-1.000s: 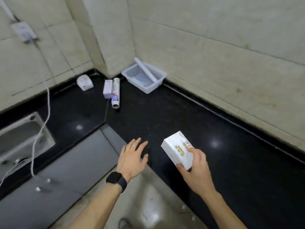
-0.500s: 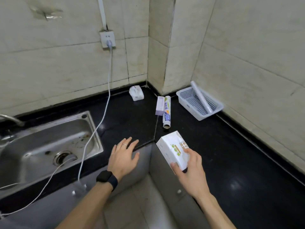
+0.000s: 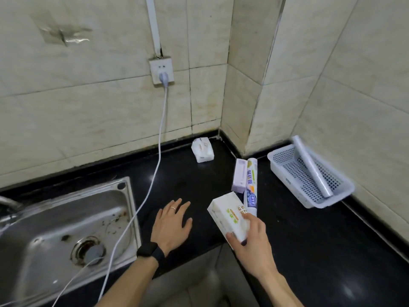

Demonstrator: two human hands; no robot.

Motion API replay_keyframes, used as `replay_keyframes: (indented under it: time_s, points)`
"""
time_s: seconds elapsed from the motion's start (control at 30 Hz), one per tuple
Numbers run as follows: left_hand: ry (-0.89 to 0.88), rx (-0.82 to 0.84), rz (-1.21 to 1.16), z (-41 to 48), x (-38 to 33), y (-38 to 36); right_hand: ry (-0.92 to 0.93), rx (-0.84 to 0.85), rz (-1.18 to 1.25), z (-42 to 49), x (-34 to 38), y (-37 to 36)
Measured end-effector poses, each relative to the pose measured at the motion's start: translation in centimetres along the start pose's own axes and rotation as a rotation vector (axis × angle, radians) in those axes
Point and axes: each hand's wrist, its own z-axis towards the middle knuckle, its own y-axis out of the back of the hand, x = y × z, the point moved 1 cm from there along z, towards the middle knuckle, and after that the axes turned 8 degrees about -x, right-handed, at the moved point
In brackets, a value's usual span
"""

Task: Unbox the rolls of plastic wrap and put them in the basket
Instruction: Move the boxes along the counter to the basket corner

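My right hand (image 3: 252,244) grips a white box (image 3: 228,216) with green and orange print, held above the front edge of the black counter. My left hand (image 3: 171,224) hovers open over the counter to the left of the box, holding nothing. Behind the box lie a printed roll of plastic wrap (image 3: 251,185) and a pale purple box (image 3: 239,175), side by side. A white perforated basket (image 3: 285,171) stands at the right against the wall, with one plain roll (image 3: 312,166) leaning in it over the rim.
A steel sink (image 3: 66,229) fills the left side. A white cable (image 3: 152,173) runs from a wall socket (image 3: 161,72) down across the counter and past the sink. A small white block (image 3: 202,150) sits near the back corner. Black counter (image 3: 309,240) stretches to the right.
The view has swung left and up, bringing the sink and socket into sight. My right hand keeps hold of the white box. My left hand stays open.
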Motion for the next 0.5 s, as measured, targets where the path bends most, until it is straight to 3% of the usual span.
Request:
replay_keyframes:
  time_s: [0.5]
  points:
    - [0.082,0.166,0.059,18.2,2.3,-4.8,-0.049,0.160,-0.196,20.7,2.2,-10.2]
